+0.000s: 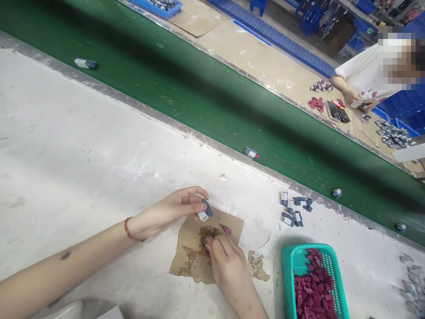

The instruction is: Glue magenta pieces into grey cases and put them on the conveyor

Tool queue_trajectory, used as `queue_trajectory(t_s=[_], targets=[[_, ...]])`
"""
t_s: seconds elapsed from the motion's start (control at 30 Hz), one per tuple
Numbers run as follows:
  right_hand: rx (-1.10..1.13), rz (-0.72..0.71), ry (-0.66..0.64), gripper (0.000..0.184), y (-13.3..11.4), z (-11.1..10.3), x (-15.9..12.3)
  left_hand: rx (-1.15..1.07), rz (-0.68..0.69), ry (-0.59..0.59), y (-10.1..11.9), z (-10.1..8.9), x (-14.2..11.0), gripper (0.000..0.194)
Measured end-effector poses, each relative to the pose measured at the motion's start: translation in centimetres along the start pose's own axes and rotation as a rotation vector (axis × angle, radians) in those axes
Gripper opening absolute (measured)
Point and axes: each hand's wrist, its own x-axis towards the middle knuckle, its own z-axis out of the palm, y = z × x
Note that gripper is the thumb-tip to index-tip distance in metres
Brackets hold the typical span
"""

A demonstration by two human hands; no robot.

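My left hand (186,204) pinches a small blue-and-white plastic piece (205,210) between thumb and fingers, held just above the back edge of a cardboard sheet (201,266). On that cardboard, my right hand (229,257) has its fingers closed over a small round cap (206,239) that lies in a wet brown stain. A bit of dark red shows beside these fingertips; whether they grip it is hidden. Farther back on the cardboard lies a dark red piece (226,229).
A green basket (288,266) of dark red pieces (314,288) stands at right. Several blue-and-white pieces (290,206) lie behind it. Beyond runs a green conveyor belt (186,102) carrying scattered pieces. Across it, a person (368,75) handles parts at another bench.
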Motion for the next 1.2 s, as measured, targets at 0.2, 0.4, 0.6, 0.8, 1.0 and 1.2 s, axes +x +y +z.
queue_trajectory(t_s=[0.2,0.4,0.6,0.8,1.0,1.2], targets=[[-0.001,0.022,-0.053,0.026,-0.2,0.1,-0.1,-0.072,-0.094,-0.039,-1.0,0.3,-1.5,0.041],[0.039,0.054,-0.029,0.029,0.0,0.1,0.0,0.046,-0.077,-0.050,-1.0,0.6,-2.2,0.045],[0.494,0.241,0.030,0.019,0.6,-0.8,0.0,0.424,0.193,-0.022,-2.6,1.0,-2.0,0.039],[1.067,0.566,0.299,0.019,0.9,-0.5,0.1,0.732,0.442,-0.136,-3.7,0.8,-1.9,0.037],[1.184,0.607,0.355,0.023,0.2,0.1,0.9,0.851,0.504,-0.203,-4.4,0.5,-1.8,0.033],[1.140,0.577,0.315,0.019,0.1,0.8,0.9,0.859,0.489,-0.210,-4.4,0.5,-1.7,0.032]])
